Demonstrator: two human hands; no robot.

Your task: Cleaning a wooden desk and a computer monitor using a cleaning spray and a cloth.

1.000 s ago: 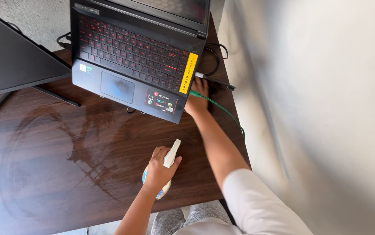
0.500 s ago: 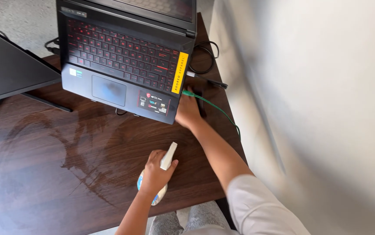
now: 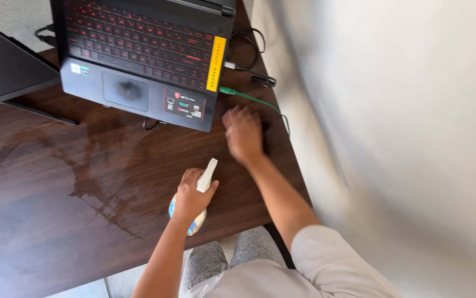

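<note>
The spray bottle [image 3: 192, 207] is sitting in the person's left hand [image 3: 191, 197], near the front edge of the dark wooden desk [image 3: 56, 221], its white nozzle [image 3: 206, 175] pointing up and away toward the far side. The fingers are wrapping closed around the bottle's neck, so the hand is gripping it firmly. Just to the right and a little farther off, the right hand [image 3: 243, 134] is lying palm down on the desk top with its fingers loosely spread and flat; whether anything is under the palm, I cannot tell. It is resting just in front of the near right corner of the open black laptop [image 3: 138, 60], whose red-lit keys are glowing. A yellow strip [image 3: 216, 63] is running along the laptop's right edge. A green cable [image 3: 252, 99] is leading out from that side past the right hand, and a dark cable [image 3: 249, 52] is looping beyond it. Damp, streaky wipe marks [image 3: 94, 176] are showing on the wood to the left of the bottle. A dark monitor [image 3: 6, 72] is standing at the far left, and a pale wall [image 3: 392, 138] is filling the right side.
</note>
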